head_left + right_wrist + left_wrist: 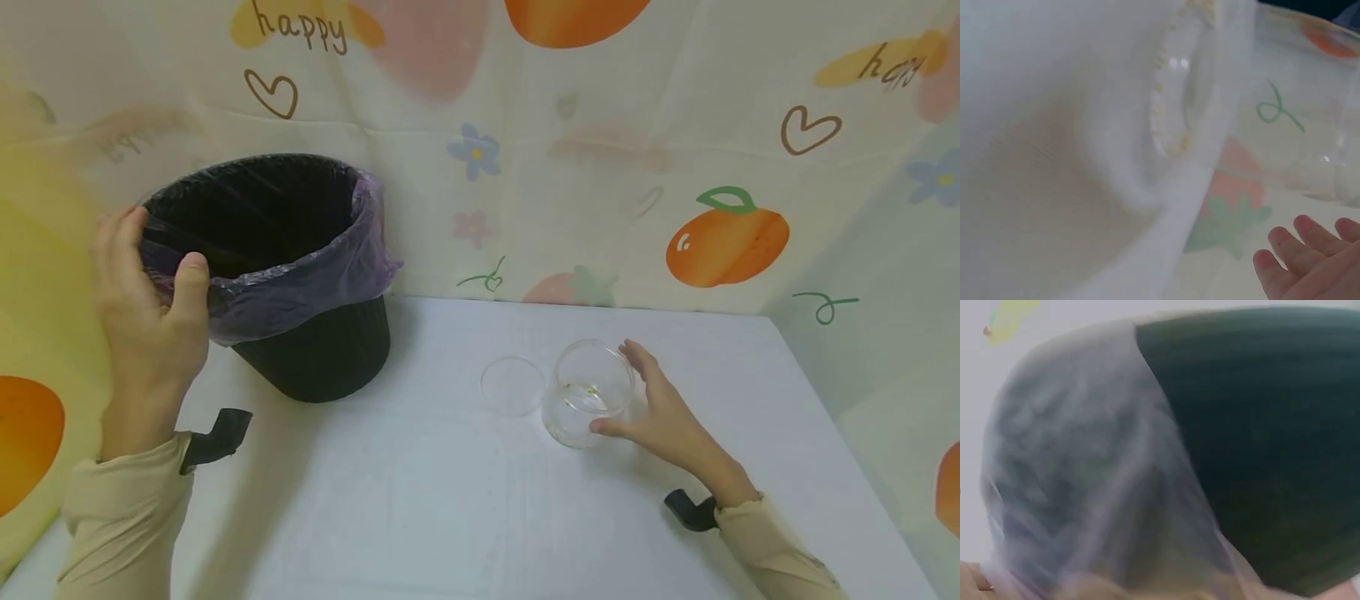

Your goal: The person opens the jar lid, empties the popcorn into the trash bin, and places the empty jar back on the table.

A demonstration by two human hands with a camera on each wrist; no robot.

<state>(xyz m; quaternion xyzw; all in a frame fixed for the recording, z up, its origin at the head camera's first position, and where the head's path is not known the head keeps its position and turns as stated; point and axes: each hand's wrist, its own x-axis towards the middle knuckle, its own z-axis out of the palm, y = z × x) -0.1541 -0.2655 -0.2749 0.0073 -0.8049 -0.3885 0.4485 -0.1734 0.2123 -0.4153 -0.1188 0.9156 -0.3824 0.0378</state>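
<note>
At the left, my left hand [153, 308] holds the upper side of a black trash bin [322, 358], fingers and thumb spread around it near the rim. A thin purplish trash bag [300, 292] lines the bin and folds over its rim; it fills much of the left wrist view, blurred. My right hand [667, 417] reaches around a clear jar [592, 387], thumb in front and fingers behind. The right wrist view shows those fingers [1297, 250] extended, with a gap beside the jar. Small yellowish bits [1159, 109] lie around the jar's base.
A clear round lid [512, 386] lies flat on the white table [420, 500], just left of the jar. Behind the table hangs a cloth [525, 192] printed with fruit, hearts and flowers. Dark wrist mounts [217, 437] stick out from both sleeves.
</note>
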